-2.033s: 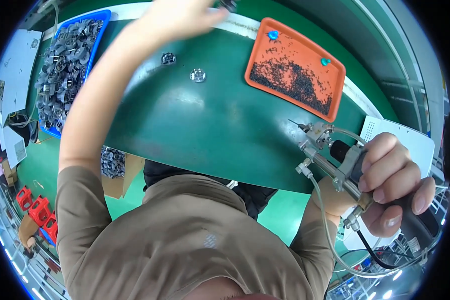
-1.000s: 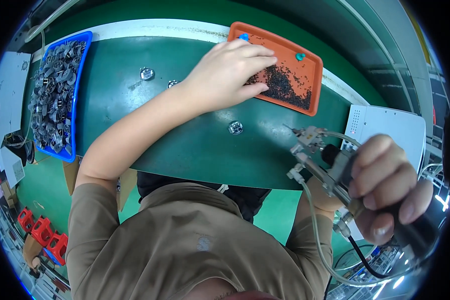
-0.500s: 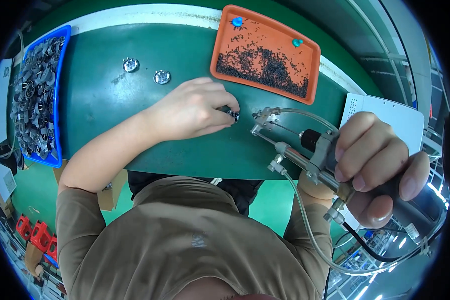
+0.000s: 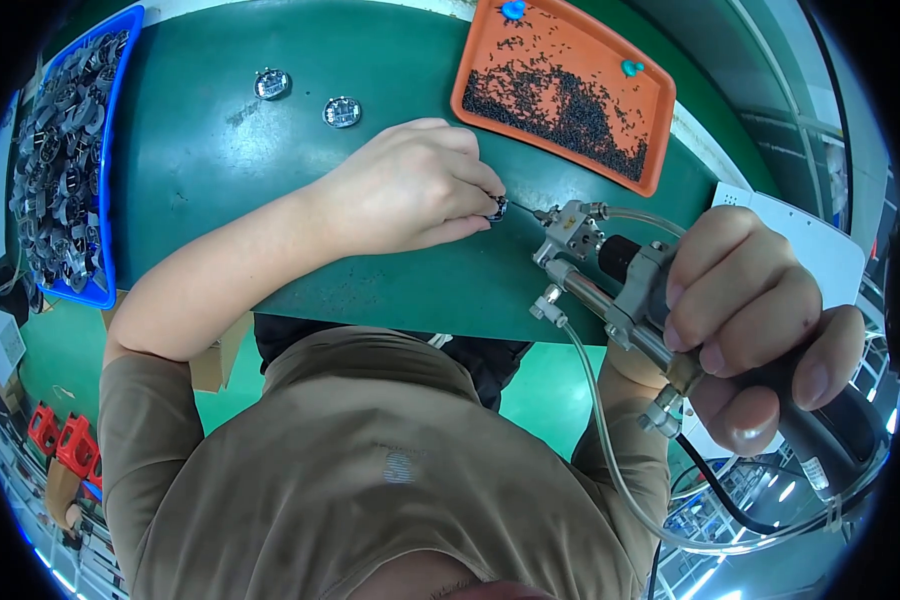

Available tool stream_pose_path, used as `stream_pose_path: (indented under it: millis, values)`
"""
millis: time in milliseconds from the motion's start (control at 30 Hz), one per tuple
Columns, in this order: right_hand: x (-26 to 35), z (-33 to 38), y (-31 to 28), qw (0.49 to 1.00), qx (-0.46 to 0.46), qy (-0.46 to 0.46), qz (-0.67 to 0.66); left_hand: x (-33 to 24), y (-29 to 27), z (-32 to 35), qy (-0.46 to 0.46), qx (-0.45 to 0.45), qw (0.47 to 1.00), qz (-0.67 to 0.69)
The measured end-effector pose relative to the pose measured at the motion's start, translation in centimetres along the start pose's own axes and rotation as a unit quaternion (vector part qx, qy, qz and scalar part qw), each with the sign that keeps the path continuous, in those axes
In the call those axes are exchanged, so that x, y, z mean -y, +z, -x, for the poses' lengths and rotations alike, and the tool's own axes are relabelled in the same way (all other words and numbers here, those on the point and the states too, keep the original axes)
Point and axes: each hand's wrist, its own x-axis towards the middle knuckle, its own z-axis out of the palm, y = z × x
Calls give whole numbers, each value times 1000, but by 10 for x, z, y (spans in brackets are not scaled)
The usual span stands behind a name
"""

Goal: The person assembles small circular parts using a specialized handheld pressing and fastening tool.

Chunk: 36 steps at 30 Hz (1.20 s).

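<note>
My left hand (image 4: 420, 190) is closed, with its fingertips pinching a small round electronic part (image 4: 497, 209) against the bench. Most of that part is hidden under the fingers. In my right hand (image 4: 755, 325) is a power screwdriver (image 4: 635, 310) with a black body, metal fittings and hoses. Its thin bit points left, with the tip at or very near the part's right side; whether they touch I cannot tell. Two similar round parts, one (image 4: 271, 84) and another (image 4: 342, 112), lie farther back on the green bench (image 4: 200, 190).
An orange tray (image 4: 660, 130) at the back right holds many tiny black screws, a blue knob and a green knob. At the far left, a blue basket (image 4: 108, 170) is heaped with dark round parts. A white box (image 4: 820, 235) stands behind my right hand. Hoses loop below it.
The screwdriver's bit has come up to the part in my left hand, where a gap was before. The left hand keeps its pinch. The whole view has shifted slightly.
</note>
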Motion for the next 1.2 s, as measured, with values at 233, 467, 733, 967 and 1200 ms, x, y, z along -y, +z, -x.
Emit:
stream_pose_path:
  millis: [233, 467, 733, 967, 1200]
  values:
    - [-6, 1, 0, 1000, 21, 5, -15, -2, 1, 0, -6, 0, 1000, -8]
    - [-7, 0, 2, 1000, 25, 5, -8, -1, 1, 0, -2, 3, 1000, -2]
    - [-8, 0, 1, 999, 37, 6, -16, -2, 0, 0, -4, 3, 1000, -5]
    - [-9, 2, 7, 1000, -1, -5, -4, -1, 1, 0, -4, 2, 1000, -2]
    - [-12, -4, 5, 1000, 21, 1, -15, 0, 1, -1, 1, -1, 1000, -2]
